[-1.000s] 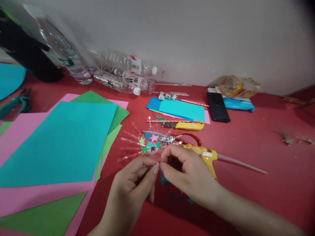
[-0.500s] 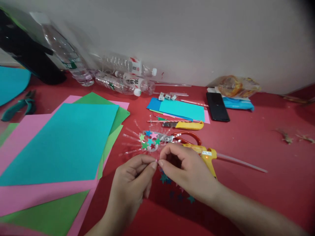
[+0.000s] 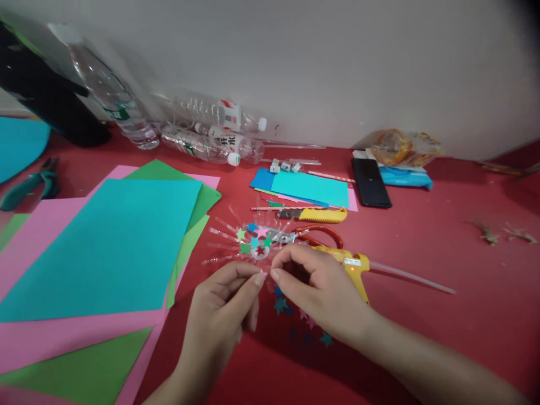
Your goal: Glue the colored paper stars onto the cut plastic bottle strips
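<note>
A small pink paper star [image 3: 264, 273] is pinched between the thumb and forefinger of my left hand [image 3: 225, 306]. Close to its right, my right hand [image 3: 323, 289] has thumb and forefinger pressed together; whether anything is between them cannot be seen. Just beyond the fingers lies a clear plastic piece with strips fanning out [image 3: 217, 232], cut like a flower. Colored stars, such as a light blue star [image 3: 253, 242], sit on its middle. Several loose stars, among them a teal star [image 3: 326, 339], lie under and beside my right hand, partly hidden.
Behind my right hand are a yellow glue gun [image 3: 358, 273], red-handled scissors [image 3: 327, 229] and a yellow utility knife [image 3: 323, 215]. Colored paper sheets [image 3: 109, 242] cover the left side, with pliers [image 3: 31, 183] farther left. Plastic bottles [image 3: 202, 143] line the wall; a phone [image 3: 371, 183] lies right.
My right fingertips have come slightly apart from the left ones, and more of the pink star shows in my left hand. The view has shifted slightly.
</note>
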Available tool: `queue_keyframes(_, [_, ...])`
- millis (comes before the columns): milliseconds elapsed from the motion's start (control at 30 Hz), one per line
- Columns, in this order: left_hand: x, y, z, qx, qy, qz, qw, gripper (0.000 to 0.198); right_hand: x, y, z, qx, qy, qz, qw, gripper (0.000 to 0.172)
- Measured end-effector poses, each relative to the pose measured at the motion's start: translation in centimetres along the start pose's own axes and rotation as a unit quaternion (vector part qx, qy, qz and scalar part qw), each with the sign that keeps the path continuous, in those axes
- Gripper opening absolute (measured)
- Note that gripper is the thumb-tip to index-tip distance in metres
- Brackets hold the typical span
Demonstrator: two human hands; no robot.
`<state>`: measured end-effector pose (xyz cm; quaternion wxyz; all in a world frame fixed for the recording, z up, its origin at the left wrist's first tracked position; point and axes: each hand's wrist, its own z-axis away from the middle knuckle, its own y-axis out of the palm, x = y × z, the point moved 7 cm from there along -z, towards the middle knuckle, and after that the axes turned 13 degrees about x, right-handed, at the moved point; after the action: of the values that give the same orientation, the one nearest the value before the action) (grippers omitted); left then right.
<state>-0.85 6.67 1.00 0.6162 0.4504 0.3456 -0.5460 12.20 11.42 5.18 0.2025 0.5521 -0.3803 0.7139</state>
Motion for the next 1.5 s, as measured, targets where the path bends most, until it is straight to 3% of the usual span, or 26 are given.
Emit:
queue_keyframes(467, [0.3, -0.6, -0.2, -0.038, 0.007, 0.022, 0.999, 0.015, 0.0, 0.0, 0.0, 0.001, -0.001, 0.019, 1.0, 0.01])
queue_keyframes(800, [0.1, -0.7, -0.1, -0.03, 0.027, 0.007, 0.999, 0.017, 0.1, -0.2, 0.1, -0.013, -0.002, 0.028, 1.0, 0.009])
queue_keyframes(1067, [-0.9, 0.0, 0.4, -0.008, 0.051, -0.106, 0.993, 0.017, 0.2, -0.2, -0.3, -0.015, -0.004, 0.054, 0.998, 0.009])
queue_keyframes(1267, [-1.2, 0.3, 0.2, -0.013, 0.097, -0.214, 0.972, 0.018, 0.6, -0.4, -0.2, -0.045, -0.033, 0.126, 0.99, 0.008])
queue_keyframes(1500, [-2.0, 0.3, 0.4, -0.024, 0.14, -0.305, 0.942, 0.018, 0.0, 0.1, -0.3, -0.014, -0.018, 0.066, 0.998, 0.012])
